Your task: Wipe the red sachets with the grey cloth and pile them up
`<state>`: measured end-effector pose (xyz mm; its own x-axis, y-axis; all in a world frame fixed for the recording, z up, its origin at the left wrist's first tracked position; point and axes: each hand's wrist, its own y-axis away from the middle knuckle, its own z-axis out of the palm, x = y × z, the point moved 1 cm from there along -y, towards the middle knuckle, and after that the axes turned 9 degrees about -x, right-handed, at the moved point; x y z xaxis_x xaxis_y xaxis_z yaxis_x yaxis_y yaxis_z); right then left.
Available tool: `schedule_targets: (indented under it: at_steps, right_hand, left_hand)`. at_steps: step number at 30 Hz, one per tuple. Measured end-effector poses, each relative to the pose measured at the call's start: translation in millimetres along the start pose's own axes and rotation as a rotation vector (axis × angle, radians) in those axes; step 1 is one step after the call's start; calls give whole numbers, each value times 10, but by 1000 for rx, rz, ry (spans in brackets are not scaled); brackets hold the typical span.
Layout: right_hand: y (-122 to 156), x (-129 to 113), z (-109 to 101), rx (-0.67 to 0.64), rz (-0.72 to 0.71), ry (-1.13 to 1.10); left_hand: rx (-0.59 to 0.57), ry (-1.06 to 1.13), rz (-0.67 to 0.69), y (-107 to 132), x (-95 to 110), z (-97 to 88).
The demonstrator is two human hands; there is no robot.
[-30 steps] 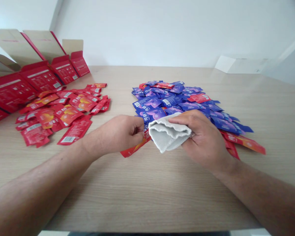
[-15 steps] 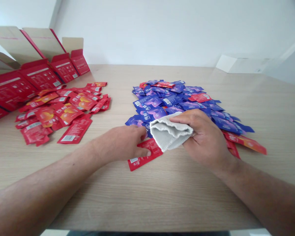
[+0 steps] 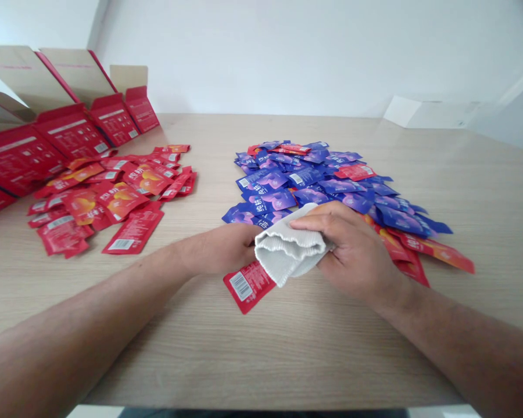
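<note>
My right hand (image 3: 353,244) grips a folded white knitted glove (image 3: 283,249), its ribbed cuff towards me. Just left of the glove is my left hand (image 3: 224,248), closed on a red sachet (image 3: 248,285) whose barcode side is up. The glove covers part of that sachet and hides the left fingertips. Behind both hands lies a heap of purple sachets (image 3: 305,177) with a few red ones mixed in. Several red and orange sachets (image 3: 412,255) stick out beside my right hand.
On the left lies a pile of red sachets (image 3: 122,200). Open red cartons (image 3: 72,133) stand in a row behind it, flaps up. A white box (image 3: 431,113) sits at the back right, near the wall.
My left fingers have closed in behind the glove, and the red sachet has turned, its barcode end coming nearer. My right hand has shifted slightly left and down with the glove.
</note>
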<state>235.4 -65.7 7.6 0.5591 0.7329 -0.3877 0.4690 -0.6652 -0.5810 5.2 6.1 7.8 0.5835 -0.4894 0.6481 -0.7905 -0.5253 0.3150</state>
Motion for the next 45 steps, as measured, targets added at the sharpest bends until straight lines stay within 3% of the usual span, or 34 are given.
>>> schedule_targets:
  at_steps: [3, 7, 10, 14, 17, 21, 26, 32, 37, 42, 45]
  right_hand:
    - [17, 56, 33, -82, 10, 11]
    - [59, 97, 158, -298, 59, 54]
    - [94, -43, 264, -396, 42, 32]
    - [112, -269, 312, -481, -120, 16]
    - [103, -187, 285, -490, -96, 12]
    - [92, -35, 251, -406, 11, -1]
    - [95, -178, 267, -512, -127, -64]
    - [85, -46, 257, -411, 1, -42]
    - [102, -165, 263, -519, -126, -75]
    - [85, -77, 241, -439, 0, -30]
    - [83, -122, 251, -484, -44, -47]
  left_hand:
    - [-70, 76, -86, 0, 55, 1]
    - [-117, 240, -212, -58, 38, 82]
    - [-62, 250, -238, -96, 24, 129]
    - [-52, 224, -195, -105, 34, 149]
    - [-66, 249, -168, -113, 24, 157]
    - [-47, 319, -171, -127, -7, 167]
    - [-71, 306, -156, -118, 1, 165]
    - [-48, 350, -190, -107, 25, 155]
    - [-83, 286, -140, -90, 27, 141]
    - [-57, 310, -162, -87, 25, 141]
    - [-73, 323, -163, -72, 43, 134]
